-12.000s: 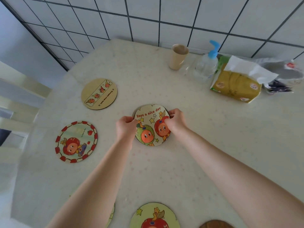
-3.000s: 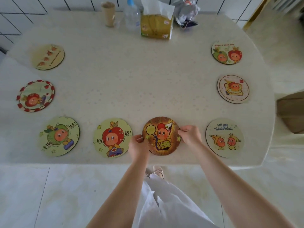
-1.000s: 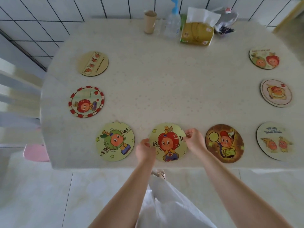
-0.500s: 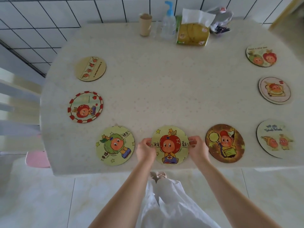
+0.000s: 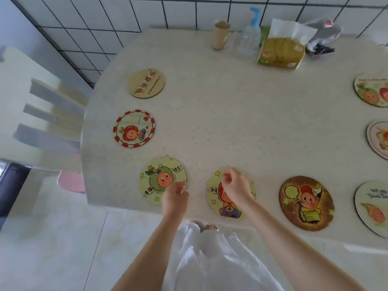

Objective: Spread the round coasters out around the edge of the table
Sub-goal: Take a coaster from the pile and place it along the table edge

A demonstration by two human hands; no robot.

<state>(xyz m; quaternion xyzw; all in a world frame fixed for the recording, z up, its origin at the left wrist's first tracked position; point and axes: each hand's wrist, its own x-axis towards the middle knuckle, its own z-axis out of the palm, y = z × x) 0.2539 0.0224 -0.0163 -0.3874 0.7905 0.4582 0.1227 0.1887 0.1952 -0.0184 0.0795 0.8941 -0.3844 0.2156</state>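
The table fills the centre and right of the frame, with round coasters laid flat near its edge.

Left side, top to bottom:
- tan coaster, upper left of the table;
- red-bordered coaster, below it;
- green-character coaster, at the lower left corner.

Lower edge, left to right:
- red-character coaster;
- dark brown coaster;
- a pale coaster, cut off by the right border of the frame.

Right side: two further coasters, both partly out of frame. All coasters lie apart from one another.

Left hand: positioned over the lower right rim of the green-character coaster, fingers curled loosely together. Contact with the coaster cannot be confirmed; the hand holds nothing visible.

Right hand: positioned over the red-character coaster, covering its centre, fingers bent inward with fingertips close together. No grip on the coaster is visible.

Top centre of the table, against the tiled wall: a paper cup, a pump bottle, a tissue pack and a crumpled bag. A pale chair stands at the left of the frame.
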